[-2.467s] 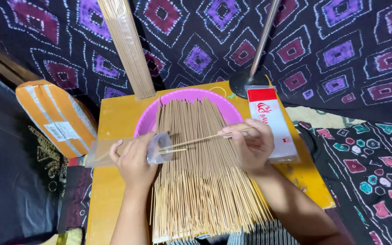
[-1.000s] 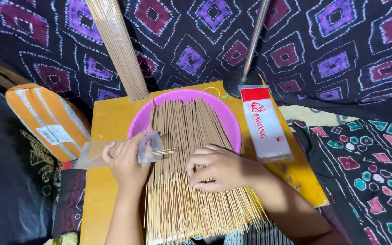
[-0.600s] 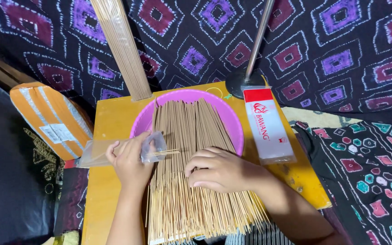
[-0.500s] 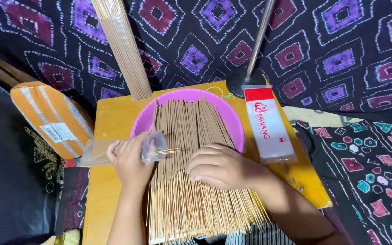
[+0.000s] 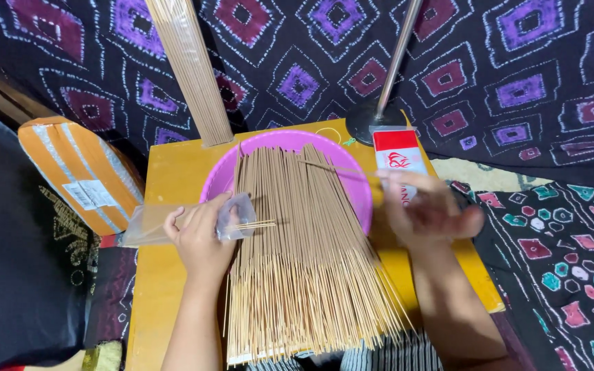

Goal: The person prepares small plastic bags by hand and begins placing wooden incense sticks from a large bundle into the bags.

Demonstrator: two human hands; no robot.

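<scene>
1. The left hand (image 5: 199, 237) is closed around the mouth of a clear plastic sleeve (image 5: 166, 223), which lies across the yellow counter (image 5: 173, 172); a few thin stick ends poke out of the sleeve toward the right.
2. The right hand (image 5: 429, 213) is blurred, raised over the counter's right edge and partly covering a red-and-white packet (image 5: 397, 152). Its fingers seem pinched on one stick (image 5: 331, 167) that slants up-left across the pile; the grip itself is too blurred to be sure.
3. The stick pile (image 5: 304, 254) fans from the pink basin (image 5: 290, 141) down to the counter's near edge, between the two hands.
4. A tall bundle (image 5: 190, 69) of sticks leans behind the basin, a metal stand (image 5: 397, 65) rises at the back right, and an orange parcel (image 5: 80, 172) lies left of the counter.
</scene>
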